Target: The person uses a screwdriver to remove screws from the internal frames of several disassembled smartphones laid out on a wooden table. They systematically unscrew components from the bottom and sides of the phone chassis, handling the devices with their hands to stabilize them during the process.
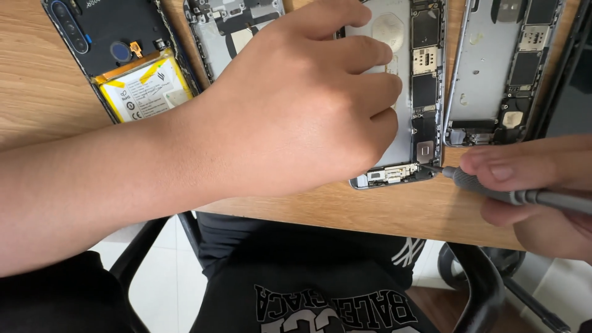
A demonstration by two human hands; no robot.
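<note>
My left hand (308, 105) lies fingers-down on an opened silver phone shell (407, 132), pressing it against the wooden table (43, 80). My right hand (536, 185) grips a grey precision screwdriver (493, 188). Its tip touches a small metal part at the shell's lower right corner, beside the bottom connector board (391, 174). A strip of dark circuit board (425, 68) runs along the shell's right side. My left hand hides most of the shell's middle.
Another opened silver phone shell (493, 68) lies to the right. At far left lies a dark phone (117, 55) with a yellow-edged white battery showing, and beside it another stripped phone (231, 28). A black chair's arms (481, 290) sit below the table edge.
</note>
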